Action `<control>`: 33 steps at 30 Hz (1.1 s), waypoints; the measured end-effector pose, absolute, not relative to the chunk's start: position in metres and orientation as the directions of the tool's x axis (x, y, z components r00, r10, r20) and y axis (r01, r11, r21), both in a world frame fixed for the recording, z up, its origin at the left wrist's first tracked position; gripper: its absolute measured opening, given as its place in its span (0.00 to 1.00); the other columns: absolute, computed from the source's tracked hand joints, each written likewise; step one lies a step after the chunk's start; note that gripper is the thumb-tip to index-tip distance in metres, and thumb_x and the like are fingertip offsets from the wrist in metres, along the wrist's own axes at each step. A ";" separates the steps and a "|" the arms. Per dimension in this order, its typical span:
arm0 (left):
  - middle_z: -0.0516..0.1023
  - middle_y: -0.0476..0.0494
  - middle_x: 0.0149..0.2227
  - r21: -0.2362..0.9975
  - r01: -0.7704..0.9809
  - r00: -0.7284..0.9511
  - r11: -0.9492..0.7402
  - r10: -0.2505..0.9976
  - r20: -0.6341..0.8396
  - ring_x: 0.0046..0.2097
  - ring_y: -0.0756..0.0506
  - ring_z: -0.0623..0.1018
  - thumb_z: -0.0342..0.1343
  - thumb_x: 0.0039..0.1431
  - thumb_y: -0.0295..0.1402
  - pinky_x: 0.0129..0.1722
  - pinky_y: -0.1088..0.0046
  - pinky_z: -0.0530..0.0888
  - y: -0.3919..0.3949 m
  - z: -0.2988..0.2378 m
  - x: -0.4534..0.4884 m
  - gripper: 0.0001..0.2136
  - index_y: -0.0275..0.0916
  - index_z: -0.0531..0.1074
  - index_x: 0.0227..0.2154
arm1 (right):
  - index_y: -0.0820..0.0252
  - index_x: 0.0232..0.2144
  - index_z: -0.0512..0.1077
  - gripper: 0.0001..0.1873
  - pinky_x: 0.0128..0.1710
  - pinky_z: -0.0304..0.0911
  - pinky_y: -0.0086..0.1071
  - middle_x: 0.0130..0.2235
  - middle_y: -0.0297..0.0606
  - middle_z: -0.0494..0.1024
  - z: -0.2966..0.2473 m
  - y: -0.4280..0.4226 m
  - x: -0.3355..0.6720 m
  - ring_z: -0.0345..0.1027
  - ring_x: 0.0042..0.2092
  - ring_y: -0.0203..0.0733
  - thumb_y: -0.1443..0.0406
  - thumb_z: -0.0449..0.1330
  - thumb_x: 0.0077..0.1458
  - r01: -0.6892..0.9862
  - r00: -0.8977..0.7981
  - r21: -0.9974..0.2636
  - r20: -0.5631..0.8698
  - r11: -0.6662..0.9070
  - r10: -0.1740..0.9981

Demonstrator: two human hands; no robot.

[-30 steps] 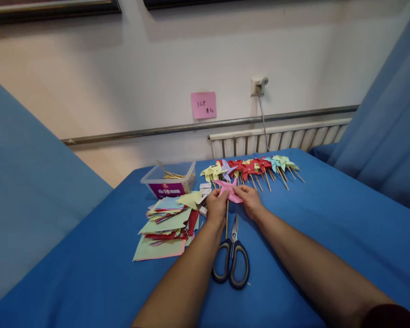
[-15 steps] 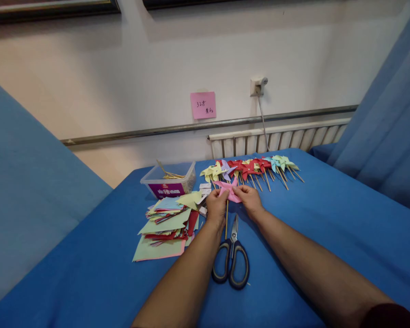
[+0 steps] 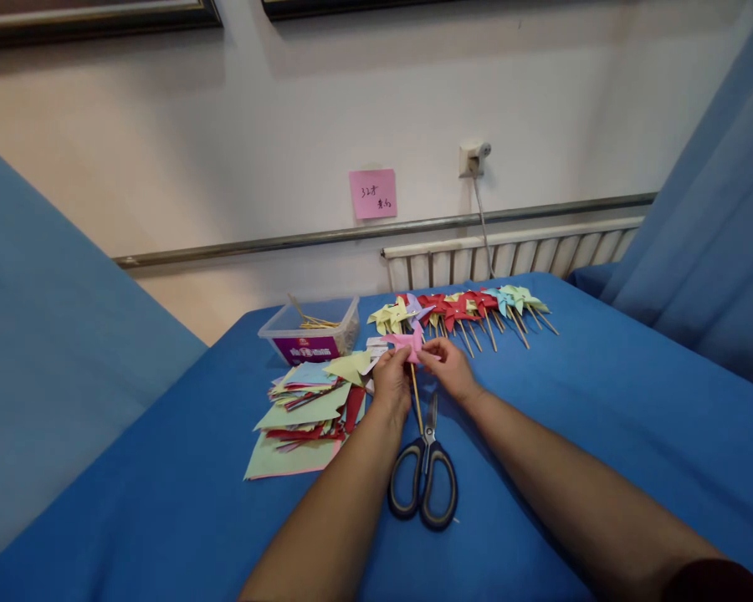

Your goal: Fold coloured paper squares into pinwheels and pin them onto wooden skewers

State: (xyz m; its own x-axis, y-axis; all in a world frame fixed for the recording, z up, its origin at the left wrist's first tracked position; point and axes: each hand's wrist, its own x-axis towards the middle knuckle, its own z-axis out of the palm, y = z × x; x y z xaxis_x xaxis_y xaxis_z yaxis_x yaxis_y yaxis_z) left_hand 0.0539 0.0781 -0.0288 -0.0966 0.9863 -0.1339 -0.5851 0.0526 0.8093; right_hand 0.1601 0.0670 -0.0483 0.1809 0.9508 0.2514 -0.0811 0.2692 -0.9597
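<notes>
One pink pinwheel (image 3: 409, 344) is held at the centre of the frame, just above the blue table (image 3: 602, 401). It is grasped from the left by the left hand (image 3: 391, 380) and from the right by the right hand (image 3: 452, 368); both hands are closed on its paper. Its single wooden stick (image 3: 417, 400) hangs down between the hands toward one pair of scissors (image 3: 424, 478), which lies flat below them.

One row of finished pinwheels (image 3: 461, 308) is laid behind the hands; the exact count cannot be told, as they overlap. One stack of coloured paper squares (image 3: 304, 410) is placed at the left of the hands. One clear plastic box (image 3: 310, 329) with sticks is seen behind the stack. One pink note (image 3: 373, 193) is stuck on the wall above.
</notes>
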 end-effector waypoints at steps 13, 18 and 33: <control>0.70 0.52 0.19 0.781 -0.623 -0.084 0.045 0.989 -0.123 0.22 0.52 0.70 0.63 0.35 0.27 0.26 0.75 0.68 0.079 -0.028 0.055 0.10 0.37 0.66 0.20 | 0.55 0.31 0.70 0.11 0.33 0.61 0.32 0.30 0.33 0.75 -0.055 0.065 0.155 0.67 0.31 0.39 0.56 0.61 0.49 0.292 0.134 -0.887 0.409 0.358 0.903; 0.69 0.53 0.18 0.825 -0.565 -0.084 0.033 0.992 -0.097 0.20 0.53 0.69 0.65 0.36 0.29 0.23 0.77 0.66 0.076 -0.026 0.054 0.11 0.37 0.66 0.21 | 0.57 0.42 0.69 0.17 0.36 0.66 0.35 0.40 0.40 0.74 -0.049 0.064 0.158 0.68 0.36 0.41 0.56 0.60 0.51 0.231 0.255 -0.887 0.451 0.399 0.855; 0.72 0.52 0.21 0.917 -0.394 -0.062 -0.054 0.998 0.032 0.23 0.54 0.68 0.67 0.36 0.32 0.25 0.78 0.64 0.070 -0.030 0.065 0.10 0.35 0.72 0.21 | 0.54 0.47 0.71 0.15 0.57 0.55 0.46 0.53 0.44 0.64 -0.036 0.058 0.164 0.59 0.56 0.47 0.63 0.53 0.57 0.477 0.241 -0.676 0.715 0.562 0.656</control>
